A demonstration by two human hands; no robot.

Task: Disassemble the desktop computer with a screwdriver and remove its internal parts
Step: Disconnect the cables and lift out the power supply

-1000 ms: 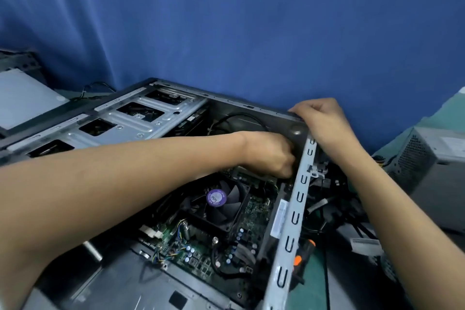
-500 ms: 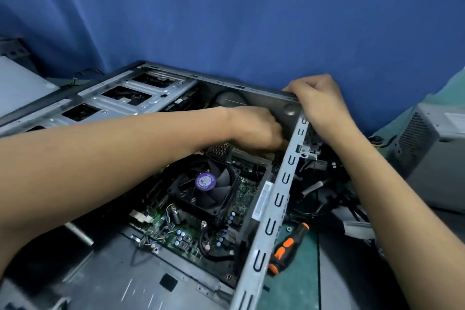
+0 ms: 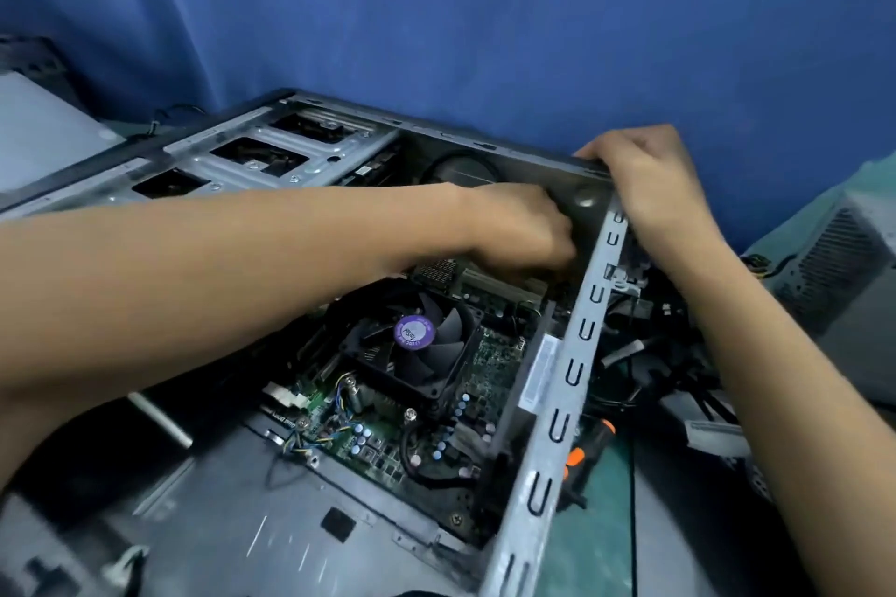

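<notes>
Our left forearm (image 3: 242,267) reaches in from 9 o'clock, and our left hand (image 3: 521,228) is knuckles-up with fingers curled down, tips hidden. Our right forearm (image 3: 776,378) enters from 5 o'clock. Our right hand (image 3: 649,182), at 1 o'clock of the left, curls over the case wall (image 3: 528,162).

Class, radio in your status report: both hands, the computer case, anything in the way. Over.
Left hand inside case at far corner, grip hidden. Right hand grips case rim. Fan mounted; screwdriver lies outside, unused.
</notes>
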